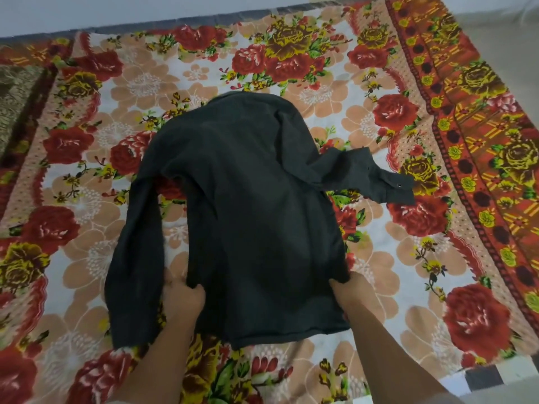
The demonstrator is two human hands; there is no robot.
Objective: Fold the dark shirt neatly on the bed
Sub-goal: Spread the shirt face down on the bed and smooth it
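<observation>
Now I'm at the laying-out stage, I judge: the dark shirt [250, 205] lies back-up on the bed [364, 243], collar toward twelve o'clock and hem toward six, and nothing is folded over yet. My left hand [183, 295] has its fingers curled tight on the body's edge near the hem at about seven o'clock of the shirt. My right hand [347, 295] grips the opposite edge at about five o'clock, pinching cloth there, though its fingertips are tucked under the fabric and I can't see them fully. Both hands sit right at the garment's lower corners, touching it, with the hem lying just nearer me than my knuckles.

The left sleeve [137, 258] trails down beside my left hand, from nine toward seven o'clock, partly doubled along the body. The right sleeve [376, 176] sticks out toward three o'clock, its cuff well clear of my right hand.

Next, I reckon, the body wants a gentle tug toward six to flatten the bulge in the middle; then each sleeve must be brought across the back before the sides come in.
</observation>
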